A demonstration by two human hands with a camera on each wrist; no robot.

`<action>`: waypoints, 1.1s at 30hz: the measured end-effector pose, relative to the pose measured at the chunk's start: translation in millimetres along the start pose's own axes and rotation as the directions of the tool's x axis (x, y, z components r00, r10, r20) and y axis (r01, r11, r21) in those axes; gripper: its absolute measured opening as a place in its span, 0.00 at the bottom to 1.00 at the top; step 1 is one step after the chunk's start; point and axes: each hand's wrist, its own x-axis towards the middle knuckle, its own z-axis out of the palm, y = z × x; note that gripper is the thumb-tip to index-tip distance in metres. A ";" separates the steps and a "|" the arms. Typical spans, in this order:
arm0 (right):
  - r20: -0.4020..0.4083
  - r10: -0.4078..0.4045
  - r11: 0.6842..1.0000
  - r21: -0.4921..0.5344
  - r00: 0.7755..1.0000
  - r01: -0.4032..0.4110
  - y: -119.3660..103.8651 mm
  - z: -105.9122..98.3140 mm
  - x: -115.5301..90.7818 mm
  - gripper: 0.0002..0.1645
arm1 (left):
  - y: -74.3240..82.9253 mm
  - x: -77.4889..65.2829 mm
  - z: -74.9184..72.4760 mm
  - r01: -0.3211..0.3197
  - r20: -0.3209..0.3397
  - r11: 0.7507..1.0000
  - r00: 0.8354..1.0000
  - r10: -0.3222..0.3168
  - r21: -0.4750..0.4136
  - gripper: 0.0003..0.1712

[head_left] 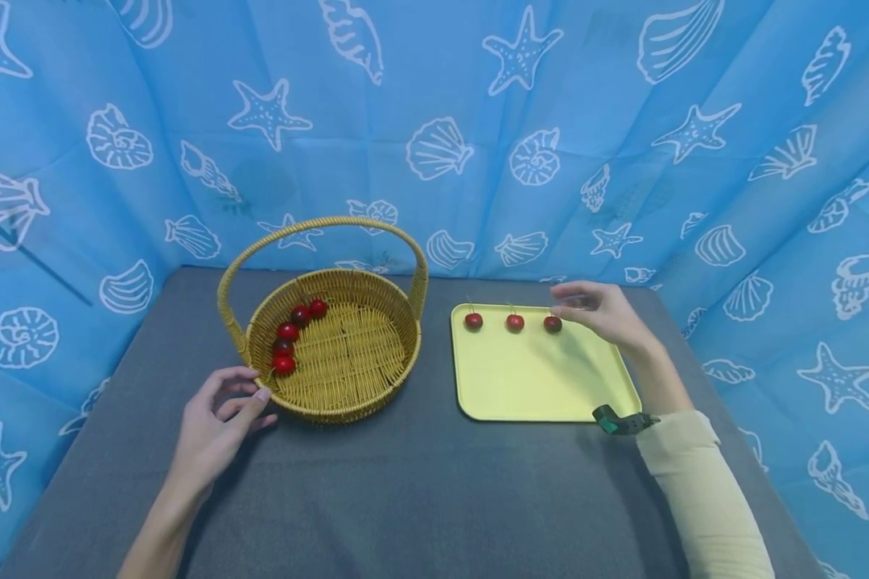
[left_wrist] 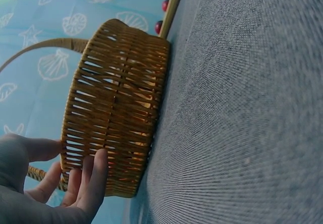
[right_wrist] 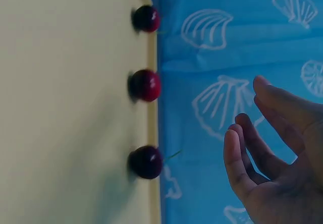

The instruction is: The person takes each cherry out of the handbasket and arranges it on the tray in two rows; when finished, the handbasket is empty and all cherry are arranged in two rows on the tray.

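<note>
My left hand (head_left: 220,418) holds the near left rim of a round wicker basket (head_left: 351,414), thumb at the rim and fingers along the outer wall, as the left wrist view shows. Several red cherries (head_left: 287,331) lie in a curved row along the basket's left inner side. On the right, three cherries with stems, one of them a dark cherry (right_wrist: 146,162), line the far edge of a pale yellow tray (head_left: 529,406). Over the tray's far right corner hovers my right hand (head_left: 599,312), fingers parted and slightly bent, nothing between them, close to the rightmost cherry (head_left: 553,324).
A grey cloth (head_left: 405,498) covers the table under the basket and tray. Behind and on both sides hangs a blue curtain (head_left: 478,209) with white shells and starfish. The basket's tall arched handle (head_left: 326,222) rises over its far side.
</note>
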 end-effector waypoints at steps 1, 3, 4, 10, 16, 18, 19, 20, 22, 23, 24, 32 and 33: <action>-0.002 -0.015 1.000 0.004 1.000 0.015 -5.8 0.3 -1.2 0.28 | -0.2 0.2 -0.1 0.002 0.002 1.000 1.000 -0.002 0.001 0.28; -0.003 -0.047 0.999 0.006 0.999 0.047 -16.8 1.4 -3.3 0.27 | -0.8 0.7 -0.1 0.008 0.005 1.000 1.000 -0.008 0.002 0.29; -0.002 -0.059 0.998 0.010 0.998 0.059 -23.0 2.4 -4.8 0.27 | -1.1 0.8 -0.2 0.012 0.006 1.000 1.000 -0.012 0.004 0.29; 0.007 -0.140 0.990 0.022 0.990 0.139 -61.6 11.4 -12.8 0.22 | -1.5 0.7 0.0 0.022 0.003 1.000 1.000 -0.022 -0.003 0.29; 0.054 -0.182 0.980 0.095 0.982 0.177 -95.2 22.2 -15.9 0.20 | -0.4 0.4 0.4 0.014 -0.002 1.000 1.000 -0.014 -0.008 0.28; 0.075 -0.192 0.977 0.109 0.978 0.184 -104.9 26.4 -16.0 0.20 | 0.4 0.5 0.8 0.015 -0.003 1.000 1.000 -0.015 -0.007 0.28; 0.085 -0.203 0.975 0.114 0.975 0.193 -109.2 28.9 -15.8 0.20 | 0.1 0.6 0.9 0.015 -0.002 1.000 1.000 -0.015 -0.008 0.28; 0.098 -0.214 0.971 0.126 0.972 0.201 -113.7 31.5 -15.4 0.20 | 0.1 0.7 1.1 0.018 -0.001 1.000 1.000 -0.018 -0.008 0.28; 0.125 -0.239 0.965 0.143 0.963 0.221 -122.9 37.5 -14.0 0.20 | -0.7 0.9 1.2 0.020 0.002 1.000 1.000 -0.020 -0.006 0.28; 0.138 -0.250 0.962 0.150 0.958 0.229 -127.3 40.8 -13.0 0.20 | -0.8 0.9 1.1 0.023 0.002 1.000 1.000 -0.023 -0.006 0.28; 0.152 -0.262 0.958 0.160 0.953 0.238 -131.8 44.3 -11.7 0.20 | -1.3 1.0 1.0 0.025 0.002 1.000 1.000 -0.025 -0.008 0.28; 0.247 -0.393 0.913 0.221 0.886 0.343 -159.0 77.1 6.3 0.19 | -1.1 1.2 0.1 0.031 0.001 0.999 1.000 -0.031 -0.009 0.29; 0.250 -0.411 0.905 0.225 0.876 0.360 -161.9 81.3 8.6 0.19 | -1.3 1.4 0.0 0.031 0.005 0.999 1.000 -0.031 -0.013 0.29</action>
